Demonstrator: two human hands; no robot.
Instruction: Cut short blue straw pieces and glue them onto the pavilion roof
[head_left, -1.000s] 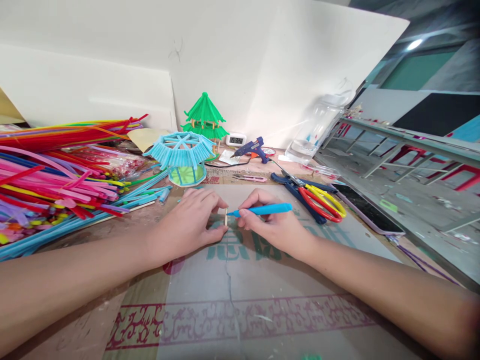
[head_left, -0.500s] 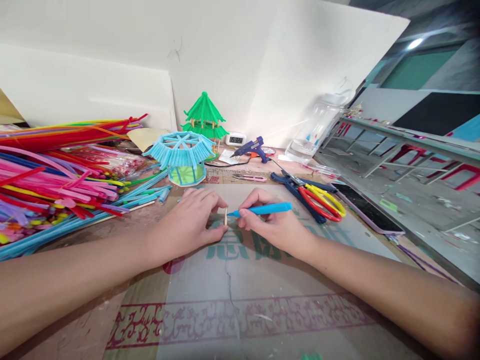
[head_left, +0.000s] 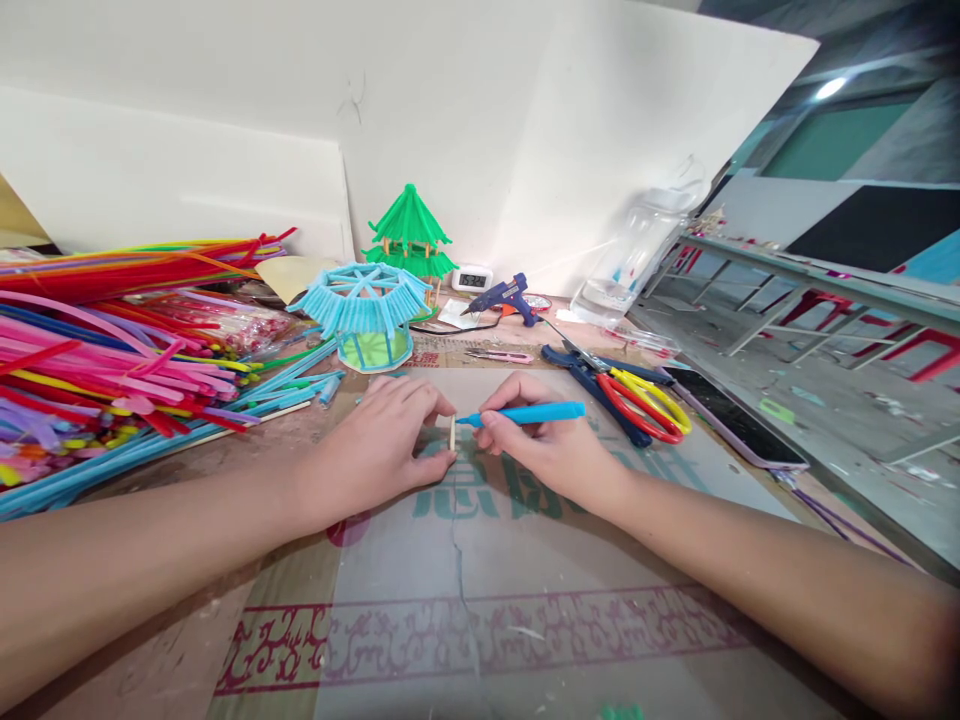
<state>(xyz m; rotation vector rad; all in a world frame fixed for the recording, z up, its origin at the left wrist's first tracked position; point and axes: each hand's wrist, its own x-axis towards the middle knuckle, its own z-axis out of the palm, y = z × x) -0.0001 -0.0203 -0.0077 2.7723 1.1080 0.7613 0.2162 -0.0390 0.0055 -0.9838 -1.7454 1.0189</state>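
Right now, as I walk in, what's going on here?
Someone is working with bare hands at a table. The left hand pinches a small pale stick between thumb and finger, while the right hand holds a blue pen with its tip at, or very near, the stick. Beyond them stand a blue model and a green model, with a glue gun to their right. Pipe cleaners are heaped on the left.

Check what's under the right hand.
Beneath the right hand, which grips the pen, is a pale sheet, with green lettering showing nearby. The hand hides the surface directly below; whether anything else lies there can't be seen.
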